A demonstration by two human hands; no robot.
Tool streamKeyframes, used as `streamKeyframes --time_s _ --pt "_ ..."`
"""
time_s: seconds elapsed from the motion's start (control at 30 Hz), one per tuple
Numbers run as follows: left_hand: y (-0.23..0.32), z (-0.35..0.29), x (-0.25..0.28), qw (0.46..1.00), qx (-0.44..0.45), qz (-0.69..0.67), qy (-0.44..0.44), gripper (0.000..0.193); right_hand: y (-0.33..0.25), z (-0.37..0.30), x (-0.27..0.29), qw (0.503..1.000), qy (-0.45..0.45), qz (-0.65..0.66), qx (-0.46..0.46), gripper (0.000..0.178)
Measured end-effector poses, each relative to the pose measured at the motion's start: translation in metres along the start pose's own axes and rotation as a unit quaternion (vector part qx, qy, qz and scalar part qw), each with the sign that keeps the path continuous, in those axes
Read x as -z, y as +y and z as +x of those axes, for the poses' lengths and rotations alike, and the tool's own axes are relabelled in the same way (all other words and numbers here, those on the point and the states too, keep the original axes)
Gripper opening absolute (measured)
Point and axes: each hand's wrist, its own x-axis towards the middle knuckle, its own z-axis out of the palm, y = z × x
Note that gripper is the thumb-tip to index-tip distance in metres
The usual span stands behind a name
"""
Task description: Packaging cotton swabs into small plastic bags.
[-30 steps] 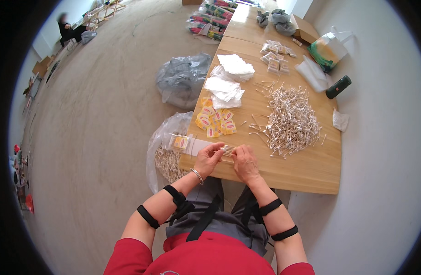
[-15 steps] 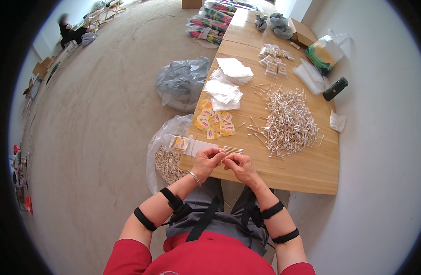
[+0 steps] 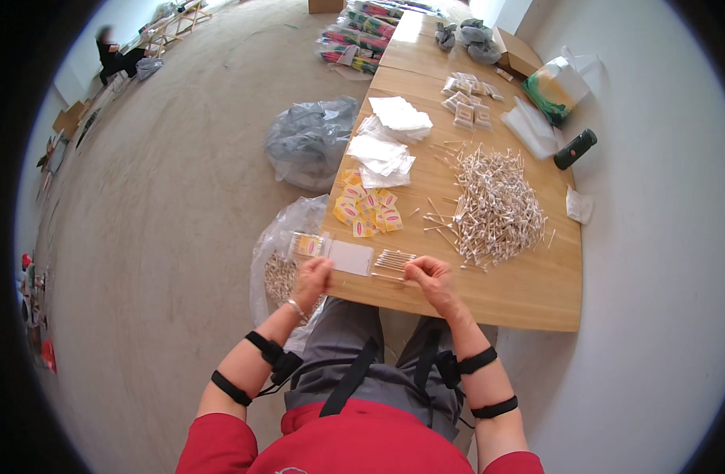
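Observation:
My right hand (image 3: 435, 284) is closed in a pinch at the end of a cotton swab (image 3: 387, 276), the lowest in a short row of swabs (image 3: 395, 259) lying side by side on the table. To their left lies a blank white card (image 3: 351, 258). Beyond its left end, a clear packet of swabs with a yellow label (image 3: 306, 245) sits at the table's edge. My left hand (image 3: 313, 281) hovers at that edge, fingers curled; whatever they hold is hidden. Below it hangs a clear plastic bag (image 3: 279, 276) full of loose swabs.
A big heap of swabs (image 3: 500, 205) covers the table's right part. Yellow labels (image 3: 366, 209) and white plastic sleeves (image 3: 382, 154) lie on the left, filled packets (image 3: 467, 103) farther back. A dark flask (image 3: 576, 149) stands by the wall. A grey bag (image 3: 311, 142) rests beside the table.
My hands, close together before, have parted. The left moved left to the table's edge by the bag; the right moved slightly right, to the row of swabs. The white card is now uncovered.

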Motion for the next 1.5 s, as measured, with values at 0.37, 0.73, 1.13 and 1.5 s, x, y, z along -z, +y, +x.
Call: streamKeyframes --time_s 0.37,0.73,1.13,1.5 --pt "-0.022 -0.017 0.032 0.953 -0.189 0.188 0.147 0.039 0.046 0.004 -0.010 0.790 0.111 -0.573 0.187 0.015" --pt "-0.026 0.019 -0.067 0.887 -0.331 0.316 -0.051 0.070 0.059 0.020 -0.001 0.807 0.250 -0.494 0.205 0.042" --pt "-0.032 0.033 -0.094 0.900 -0.306 0.306 -0.040 0.071 0.076 0.030 -0.002 0.932 0.303 -0.129 0.152 0.044" --pt "-0.040 0.042 -0.101 0.925 -0.311 0.214 -0.027 0.061 0.077 0.041 -0.008 0.946 0.257 -0.093 0.174 0.038"
